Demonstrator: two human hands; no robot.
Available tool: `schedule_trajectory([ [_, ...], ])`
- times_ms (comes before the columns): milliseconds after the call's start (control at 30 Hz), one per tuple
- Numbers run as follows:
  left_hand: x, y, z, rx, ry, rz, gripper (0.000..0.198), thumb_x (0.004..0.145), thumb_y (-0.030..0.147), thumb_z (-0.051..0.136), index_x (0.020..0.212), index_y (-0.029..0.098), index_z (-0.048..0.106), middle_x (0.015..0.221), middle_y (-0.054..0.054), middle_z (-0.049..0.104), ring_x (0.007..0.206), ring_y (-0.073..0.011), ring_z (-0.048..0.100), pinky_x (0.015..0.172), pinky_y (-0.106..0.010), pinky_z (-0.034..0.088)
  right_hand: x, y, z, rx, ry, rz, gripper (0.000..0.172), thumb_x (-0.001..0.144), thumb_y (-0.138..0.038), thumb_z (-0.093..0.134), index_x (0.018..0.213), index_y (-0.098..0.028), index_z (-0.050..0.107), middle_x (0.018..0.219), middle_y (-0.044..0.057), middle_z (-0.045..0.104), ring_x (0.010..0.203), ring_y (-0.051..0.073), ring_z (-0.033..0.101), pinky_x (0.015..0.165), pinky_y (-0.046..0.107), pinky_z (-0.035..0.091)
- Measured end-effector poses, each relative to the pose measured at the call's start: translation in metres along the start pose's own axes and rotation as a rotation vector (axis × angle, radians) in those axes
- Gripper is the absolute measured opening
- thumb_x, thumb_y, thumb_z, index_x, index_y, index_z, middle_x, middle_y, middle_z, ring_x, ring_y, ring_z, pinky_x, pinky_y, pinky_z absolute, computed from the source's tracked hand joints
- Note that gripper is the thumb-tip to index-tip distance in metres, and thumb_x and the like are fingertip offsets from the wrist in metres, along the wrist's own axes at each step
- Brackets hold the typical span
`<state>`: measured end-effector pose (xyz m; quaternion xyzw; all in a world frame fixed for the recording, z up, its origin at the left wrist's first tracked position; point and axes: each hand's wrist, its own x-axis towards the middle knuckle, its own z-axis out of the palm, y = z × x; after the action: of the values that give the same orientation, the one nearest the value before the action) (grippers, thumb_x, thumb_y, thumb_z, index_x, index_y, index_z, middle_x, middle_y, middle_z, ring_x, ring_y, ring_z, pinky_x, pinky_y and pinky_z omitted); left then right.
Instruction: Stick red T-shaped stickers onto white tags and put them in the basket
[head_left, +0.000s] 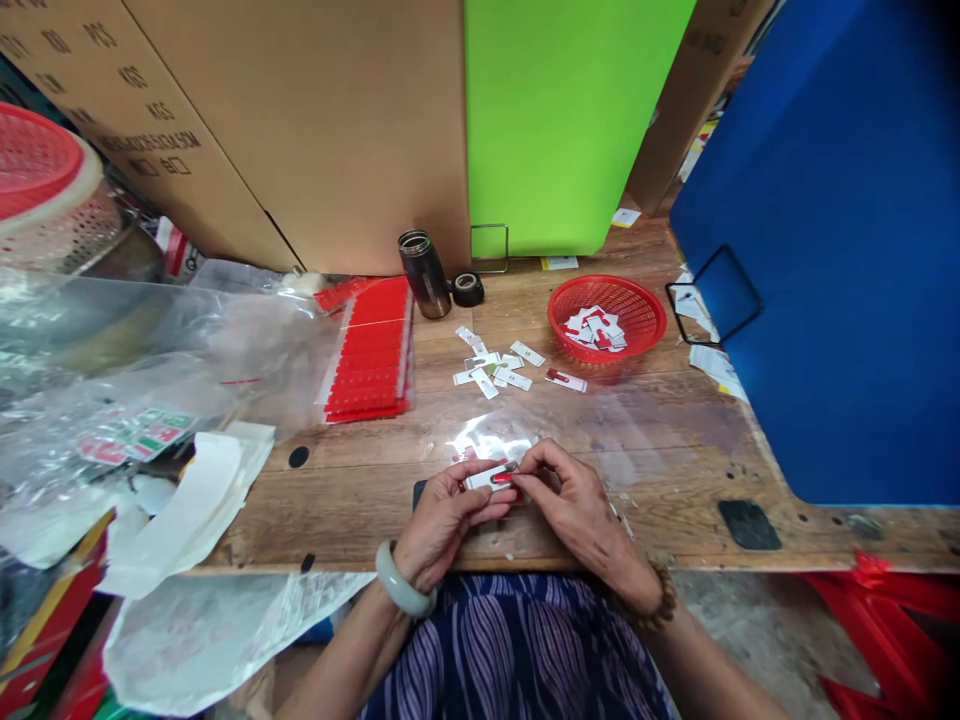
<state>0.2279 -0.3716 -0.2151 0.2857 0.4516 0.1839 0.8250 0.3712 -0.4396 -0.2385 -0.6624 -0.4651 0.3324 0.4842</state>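
My left hand (441, 520) and my right hand (574, 505) meet near the table's front edge, both pinched on a small white card with a red piece (493, 477). The left fingers hold the card from below; the right thumb and forefinger press on its red part. Under the hands lies a small clear plastic bag (487, 443). Several loose white cards (495, 368) lie farther back, with one red-marked card (565, 379) beside them.
A red basket (609, 318) holds more cards at the back right. A stack of red sheets (371, 352), a dark flask (423, 272) and a tape roll (468, 288) stand behind. Clear bags and white backing paper (195, 490) crowd the left. A blue panel (832, 260) borders the right.
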Motion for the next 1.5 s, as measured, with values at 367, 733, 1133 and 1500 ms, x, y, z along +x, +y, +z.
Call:
schedule_trajectory([
  [367, -0.0006, 0.0013, 0.0039, 0.034, 0.008, 0.002, 0.03, 0.078, -0.001, 0.056, 0.107, 0.005, 0.055, 0.083, -0.014, 0.072, 0.074, -0.016, 0.07, 0.072, -0.021, 0.055, -0.0009, -0.0053, -0.0016, -0.047, -0.022, -0.028, 0.009, 0.079, -0.013, 0.053, 0.073, -0.02, 0.051, 0.07, -0.004, 0.055, 0.067, 0.012, 0.052, 0.064, 0.023, 0.038],
  [733, -0.001, 0.0018, 0.0065, 0.045, 0.019, 0.001, 0.029, 0.077, -0.002, 0.055, 0.105, 0.006, 0.056, 0.083, -0.013, 0.072, 0.073, -0.0158, 0.071, 0.07, -0.02, 0.056, -0.0026, -0.0053, -0.0019, -0.063, -0.03, -0.046, 0.011, 0.08, -0.011, 0.05, 0.074, -0.02, 0.049, 0.072, -0.004, 0.053, 0.068, 0.011, 0.05, 0.064, 0.022, 0.037],
  [1133, 0.0011, 0.0052, 0.005, -0.002, 0.01, -0.049, 0.03, 0.076, -0.003, 0.054, 0.105, 0.006, 0.057, 0.089, -0.013, 0.072, 0.076, -0.0161, 0.07, 0.072, -0.021, 0.056, 0.0008, -0.0075, -0.0028, -0.062, -0.035, -0.039, 0.01, 0.08, -0.012, 0.049, 0.074, -0.02, 0.049, 0.072, -0.004, 0.053, 0.068, 0.012, 0.05, 0.064, 0.023, 0.037],
  [1500, 0.0019, 0.0051, 0.0052, 0.022, 0.038, -0.035, 0.029, 0.077, -0.003, 0.054, 0.104, 0.006, 0.057, 0.083, -0.013, 0.072, 0.072, -0.015, 0.07, 0.07, -0.02, 0.056, 0.0001, -0.0061, -0.0027, -0.077, -0.067, -0.04, 0.011, 0.081, -0.011, 0.047, 0.075, -0.02, 0.049, 0.073, -0.003, 0.052, 0.068, 0.012, 0.049, 0.065, 0.024, 0.037],
])
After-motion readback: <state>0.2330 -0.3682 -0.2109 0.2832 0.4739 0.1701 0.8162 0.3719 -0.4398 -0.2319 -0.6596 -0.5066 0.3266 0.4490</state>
